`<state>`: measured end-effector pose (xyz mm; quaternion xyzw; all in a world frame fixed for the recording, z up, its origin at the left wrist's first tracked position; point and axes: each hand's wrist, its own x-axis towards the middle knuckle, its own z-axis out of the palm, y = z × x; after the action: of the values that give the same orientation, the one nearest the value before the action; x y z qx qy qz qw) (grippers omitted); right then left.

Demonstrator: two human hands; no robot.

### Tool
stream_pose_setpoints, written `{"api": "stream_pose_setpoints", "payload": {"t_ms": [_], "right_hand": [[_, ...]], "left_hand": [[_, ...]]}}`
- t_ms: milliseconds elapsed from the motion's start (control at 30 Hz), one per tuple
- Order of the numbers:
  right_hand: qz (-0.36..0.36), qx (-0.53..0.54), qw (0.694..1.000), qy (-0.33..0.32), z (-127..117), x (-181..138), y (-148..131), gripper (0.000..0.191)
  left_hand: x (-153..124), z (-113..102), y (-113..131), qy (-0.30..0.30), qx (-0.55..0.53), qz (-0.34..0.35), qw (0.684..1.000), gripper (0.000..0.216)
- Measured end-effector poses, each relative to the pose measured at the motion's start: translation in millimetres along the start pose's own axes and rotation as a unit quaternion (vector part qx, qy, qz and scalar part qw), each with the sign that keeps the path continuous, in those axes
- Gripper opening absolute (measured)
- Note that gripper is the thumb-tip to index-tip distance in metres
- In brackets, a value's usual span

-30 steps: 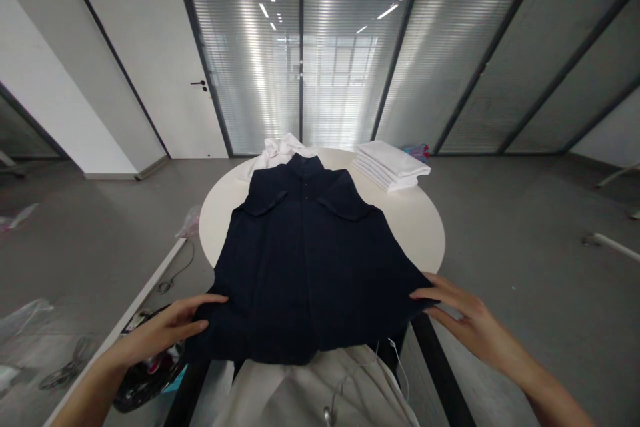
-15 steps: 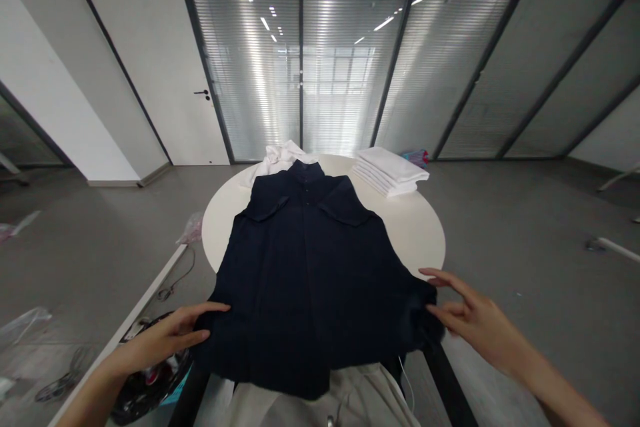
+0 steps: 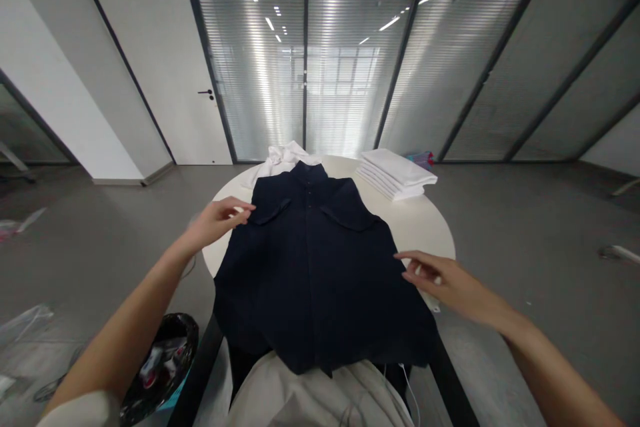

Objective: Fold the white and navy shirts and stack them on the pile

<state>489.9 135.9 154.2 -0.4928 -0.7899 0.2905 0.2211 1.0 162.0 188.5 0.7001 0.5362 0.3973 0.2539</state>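
Note:
A dark navy button-up shirt [image 3: 315, 260] lies flat, front up, on a round white table [image 3: 425, 223], its hem hanging over the near edge. My left hand [image 3: 217, 220] reaches out to the shirt's left shoulder edge, fingertips touching the fabric by the chest pocket. My right hand [image 3: 445, 280] rests at the shirt's right side edge, fingers loosely spread on the cloth. Neither hand clearly grips the fabric.
A stack of folded white garments [image 3: 397, 173] sits at the table's far right. A crumpled white garment [image 3: 277, 157] lies behind the shirt's collar. A black bin [image 3: 165, 363] with clutter stands on the floor at the left. Glass partitions and a door stand beyond.
My left hand left the shirt's lower left hem and moved up to its left shoulder. My right hand shifted up along the right edge. The hem now hangs free.

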Motion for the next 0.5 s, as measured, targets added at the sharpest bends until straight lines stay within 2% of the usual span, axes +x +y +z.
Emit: {"api": "stream_pose_setpoints", "payload": {"t_ms": [100, 233, 367, 500], "right_hand": [[-0.056, 0.022, 0.997, -0.042, -2, 69, -21, 0.043], [-0.092, 0.079, 0.991, -0.062, 6, 171, -38, 0.032], [-0.015, 0.183, 0.983, -0.015, 23, 269, -32, 0.022], [0.043, 0.241, 0.969, 0.031, 41, 345, -8, 0.039]], "left_hand": [[82, 30, -2, -0.012, -0.081, -0.007, 0.997, 0.044], [176, 73, -17, 0.017, -0.151, -0.079, 0.985, 0.038], [245, 104, -44, 0.037, -0.161, -0.124, 0.978, 0.052], [289, 120, -78, 0.054, -0.159, -0.169, 0.971, 0.074]]}}
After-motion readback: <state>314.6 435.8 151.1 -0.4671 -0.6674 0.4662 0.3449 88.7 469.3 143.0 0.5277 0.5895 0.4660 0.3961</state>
